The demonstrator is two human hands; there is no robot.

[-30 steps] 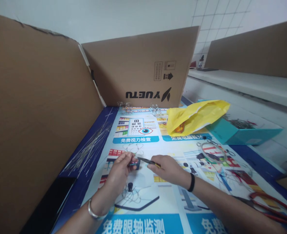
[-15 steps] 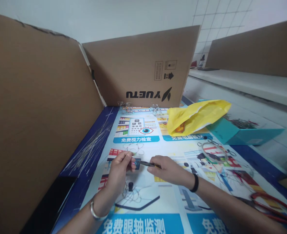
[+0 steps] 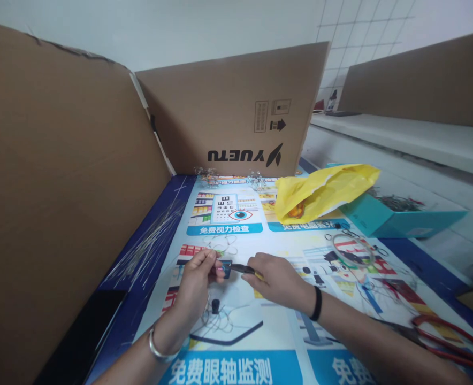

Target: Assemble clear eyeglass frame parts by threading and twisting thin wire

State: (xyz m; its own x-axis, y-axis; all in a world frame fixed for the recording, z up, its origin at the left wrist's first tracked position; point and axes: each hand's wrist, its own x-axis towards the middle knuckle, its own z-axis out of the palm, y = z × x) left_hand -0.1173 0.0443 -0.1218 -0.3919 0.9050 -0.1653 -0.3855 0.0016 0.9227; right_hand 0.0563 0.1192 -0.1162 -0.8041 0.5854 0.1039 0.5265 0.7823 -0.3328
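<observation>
My right hand (image 3: 274,278) is closed around slim pliers (image 3: 242,268) with dark jaws and a bit of yellow on the handle. The jaws point left, towards the fingertips of my left hand (image 3: 200,272). Those fingers are pinched together around something small; its kind is hidden, though a pinkish bit shows at the fingertips. A dark blue patch lies right by the pliers' tip, and I cannot tell whether it is an object or print on the mat. Below the hands are a small black piece (image 3: 215,306), thin tangled wire (image 3: 224,323) and a bent black strip (image 3: 230,340).
A yellow bag (image 3: 328,192) leans by a teal box (image 3: 413,222) full of thin wiry pieces. Wire coils (image 3: 352,250) and red-handled cutters (image 3: 441,334) lie right. Thin metal rods (image 3: 148,240) lie left. Cardboard panels (image 3: 228,112) wall the left and back.
My right hand has shifted very slightly, tilting the pliers so more of the yellow handle shows. My left hand stays in nearly the same place.
</observation>
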